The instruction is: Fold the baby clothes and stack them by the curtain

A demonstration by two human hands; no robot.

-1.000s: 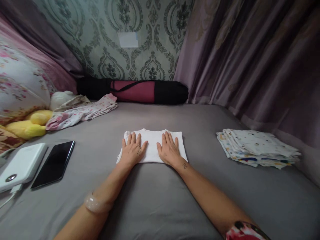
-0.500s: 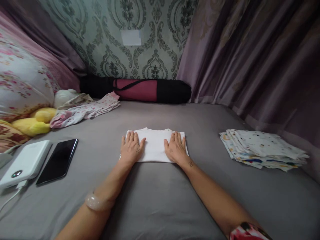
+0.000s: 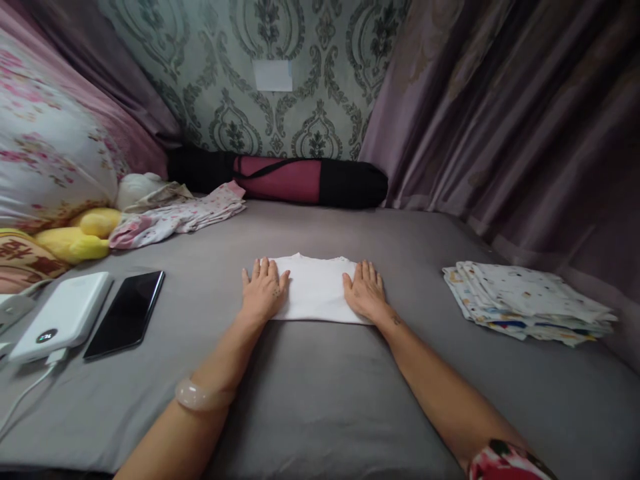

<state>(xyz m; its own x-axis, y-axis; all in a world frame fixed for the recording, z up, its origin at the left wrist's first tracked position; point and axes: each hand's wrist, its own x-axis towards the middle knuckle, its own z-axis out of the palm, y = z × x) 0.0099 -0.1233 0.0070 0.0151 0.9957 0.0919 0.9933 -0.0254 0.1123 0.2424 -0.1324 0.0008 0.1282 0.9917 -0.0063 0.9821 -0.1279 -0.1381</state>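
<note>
A folded white garment (image 3: 317, 290) lies flat on the grey bed sheet (image 3: 310, 373), its long side across my view. My left hand (image 3: 264, 288) rests palm down over its left edge, fingers stretched out and thumb apart. Over the right edge my right hand (image 3: 366, 290) lies flat in the same way, thumb pointing inward. Both palms press on the cloth without gripping it. The garment's two side edges are partly hidden beneath the hands.
To the right sits a stack of folded printed cloths (image 3: 530, 300). A black phone (image 3: 125, 313) and a white power bank (image 3: 63, 317) with a cable lie left. Farther back are a floral garment (image 3: 185, 217), yellow plush (image 3: 75, 243) and a long black-and-maroon bag (image 3: 280, 180).
My right hand has slid outward to the right along the garment. My left hand stays over the left edge. The view has shifted slightly.
</note>
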